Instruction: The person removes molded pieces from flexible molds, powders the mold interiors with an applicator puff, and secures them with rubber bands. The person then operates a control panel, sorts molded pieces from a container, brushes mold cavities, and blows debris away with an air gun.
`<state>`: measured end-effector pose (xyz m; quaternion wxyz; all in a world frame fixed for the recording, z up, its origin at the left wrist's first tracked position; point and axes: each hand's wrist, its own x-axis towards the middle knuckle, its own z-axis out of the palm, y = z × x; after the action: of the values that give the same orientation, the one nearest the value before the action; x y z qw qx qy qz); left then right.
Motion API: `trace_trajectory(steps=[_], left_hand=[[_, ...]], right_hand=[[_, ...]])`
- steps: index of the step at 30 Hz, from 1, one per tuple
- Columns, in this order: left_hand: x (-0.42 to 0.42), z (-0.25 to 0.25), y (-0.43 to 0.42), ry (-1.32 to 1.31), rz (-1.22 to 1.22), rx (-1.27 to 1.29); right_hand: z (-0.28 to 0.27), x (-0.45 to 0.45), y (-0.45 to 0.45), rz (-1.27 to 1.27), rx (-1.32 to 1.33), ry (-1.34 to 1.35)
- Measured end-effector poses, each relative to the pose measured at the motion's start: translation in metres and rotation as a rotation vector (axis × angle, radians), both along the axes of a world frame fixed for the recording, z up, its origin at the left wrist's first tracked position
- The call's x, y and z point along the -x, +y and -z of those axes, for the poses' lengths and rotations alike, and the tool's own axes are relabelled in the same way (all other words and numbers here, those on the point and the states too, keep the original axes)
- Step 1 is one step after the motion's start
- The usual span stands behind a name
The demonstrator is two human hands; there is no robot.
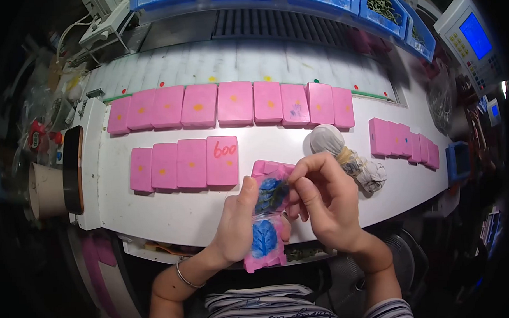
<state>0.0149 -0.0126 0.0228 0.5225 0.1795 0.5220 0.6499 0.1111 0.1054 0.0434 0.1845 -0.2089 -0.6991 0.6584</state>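
Note:
My left hand [238,226] grips an open pink mould [264,167] just in front of my body, thumb along its left side. Both halves show blue leaf-shaped faces: the lower blue leaf [264,238] has clear veins, and the upper blue leaf [272,195] has dark greenish patches. My right hand [330,208] is at the upper half's right edge, thumb and forefinger pinched together. What sits between these fingertips is too small to make out. The other right fingers curl beside the mould.
Pink blocks stand in a long back row [234,103], a shorter front row [192,164] and a right-hand group [397,138]. A tied white cloth bundle [326,138] lies beyond my right hand. Blue bins [327,3] line the back; a control panel [467,31] stands at right.

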Motion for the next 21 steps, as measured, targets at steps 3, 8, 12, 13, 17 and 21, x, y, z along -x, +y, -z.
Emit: trace_trajectory(steps=[3, 8, 12, 13, 17, 21], left_hand=[[0.002, 0.006, 0.000, -0.013, 0.043, 0.009], [0.000, 0.001, 0.002, -0.024, 0.068, 0.004], [0.002, -0.001, 0.003, -0.040, 0.081, 0.003], [0.003, -0.001, 0.003, -0.044, 0.082, 0.001], [0.001, 0.009, 0.004, 0.017, 0.053, 0.006], [0.000, 0.011, 0.008, -0.023, 0.057, 0.016]], right_hand=[[-0.002, 0.000, 0.009, -0.086, -0.055, -0.038], [-0.006, 0.000, 0.021, -0.167, 0.212, -0.070], [-0.005, -0.001, 0.026, -0.240, 0.281, -0.065], [-0.003, 0.000, 0.023, -0.208, 0.284, -0.061], [-0.012, 0.000, 0.025, -0.227, 0.122, -0.253], [0.000, -0.001, 0.022, -0.205, -0.107, -0.170]])
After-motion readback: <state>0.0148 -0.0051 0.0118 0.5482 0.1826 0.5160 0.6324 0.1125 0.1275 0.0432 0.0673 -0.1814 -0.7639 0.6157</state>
